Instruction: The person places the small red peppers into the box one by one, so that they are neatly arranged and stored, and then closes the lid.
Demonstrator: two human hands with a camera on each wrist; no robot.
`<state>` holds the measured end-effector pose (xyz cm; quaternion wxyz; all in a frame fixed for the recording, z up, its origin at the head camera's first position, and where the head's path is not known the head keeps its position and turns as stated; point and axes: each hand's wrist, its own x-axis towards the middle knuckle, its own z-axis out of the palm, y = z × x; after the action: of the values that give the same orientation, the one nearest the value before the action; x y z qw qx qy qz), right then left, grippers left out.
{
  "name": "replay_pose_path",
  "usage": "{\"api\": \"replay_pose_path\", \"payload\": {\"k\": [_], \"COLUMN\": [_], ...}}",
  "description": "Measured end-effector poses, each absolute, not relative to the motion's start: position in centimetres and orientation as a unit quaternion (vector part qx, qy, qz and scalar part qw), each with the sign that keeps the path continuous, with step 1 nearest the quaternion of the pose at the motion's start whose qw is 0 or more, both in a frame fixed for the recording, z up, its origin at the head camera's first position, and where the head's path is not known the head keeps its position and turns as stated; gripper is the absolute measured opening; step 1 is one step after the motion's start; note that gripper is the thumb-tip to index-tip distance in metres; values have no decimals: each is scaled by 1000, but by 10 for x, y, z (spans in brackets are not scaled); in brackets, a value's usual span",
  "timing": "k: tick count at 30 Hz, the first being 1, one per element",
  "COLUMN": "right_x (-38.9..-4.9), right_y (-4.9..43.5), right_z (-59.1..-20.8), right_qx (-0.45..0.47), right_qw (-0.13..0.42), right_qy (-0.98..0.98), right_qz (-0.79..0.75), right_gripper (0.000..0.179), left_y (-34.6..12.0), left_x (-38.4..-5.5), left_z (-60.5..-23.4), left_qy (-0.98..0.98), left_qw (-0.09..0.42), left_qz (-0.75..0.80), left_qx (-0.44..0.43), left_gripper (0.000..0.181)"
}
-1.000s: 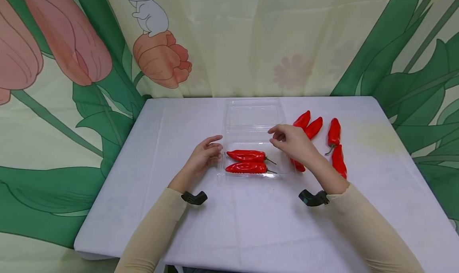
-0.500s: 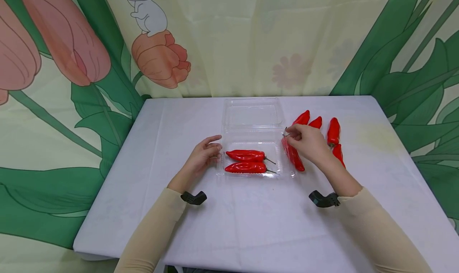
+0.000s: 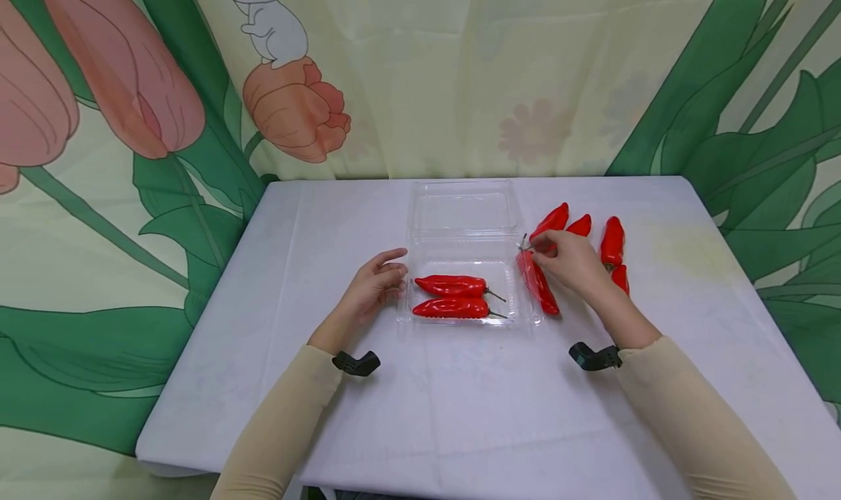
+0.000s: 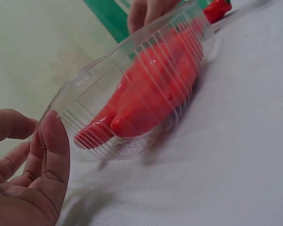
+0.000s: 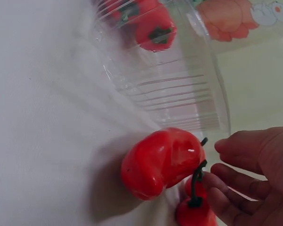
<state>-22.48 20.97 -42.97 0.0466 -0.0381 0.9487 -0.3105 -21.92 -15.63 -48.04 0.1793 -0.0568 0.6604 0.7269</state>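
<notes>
Two red chili peppers point(image 3: 450, 285) lie side by side in a hinged clear plastic box point(image 3: 469, 266), stems toward the right. My left hand point(image 3: 376, 281) rests its fingertips against the box's left rim, fingers loosely bent. In the left wrist view, a fingertip point(image 4: 55, 129) overlaps that rim. My right hand point(image 3: 570, 260) is over the loose peppers beside the box. Its fingertips are right at the stem of a pepper point(image 3: 544, 290) along the box's right wall. In the right wrist view, thumb and fingers stand apart near the stem of this pepper point(image 5: 162, 162).
The box's lid point(image 3: 463, 206) lies folded back toward the far edge. More red peppers point(image 3: 550, 219) lie behind the right hand, and others point(image 3: 612, 241) are farther right. A white cloth point(image 3: 420, 412) covers the table, with a printed curtain point(image 3: 447, 77) hanging behind.
My right hand has moved from over the box rightward and back to the stem of the pepper beside it. The two peppers in the box and my left hand stay in place.
</notes>
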Motion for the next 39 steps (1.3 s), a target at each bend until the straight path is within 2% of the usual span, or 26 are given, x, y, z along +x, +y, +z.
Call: {"api": "replay_pose_path", "payload": {"k": [16, 30, 39], "right_x": [-242, -241, -241], "right_y": [216, 219, 224], "right_z": [-435, -436, -431], "right_qx": [-74, -72, -58], "right_qw": [120, 135, 169], "right_qy": [946, 945, 939], "right_qz": [-291, -288, -295], "right_gripper": [58, 55, 66], "left_y": [-157, -156, -157], "left_x": [-220, -221, -221], "left_z": [-482, -482, -483], "left_qy": [657, 657, 656], "left_qw": [179, 179, 179], "left_qz": [730, 730, 731], "left_qx": [-53, -60, -55], "left_gripper": [48, 48, 48]}}
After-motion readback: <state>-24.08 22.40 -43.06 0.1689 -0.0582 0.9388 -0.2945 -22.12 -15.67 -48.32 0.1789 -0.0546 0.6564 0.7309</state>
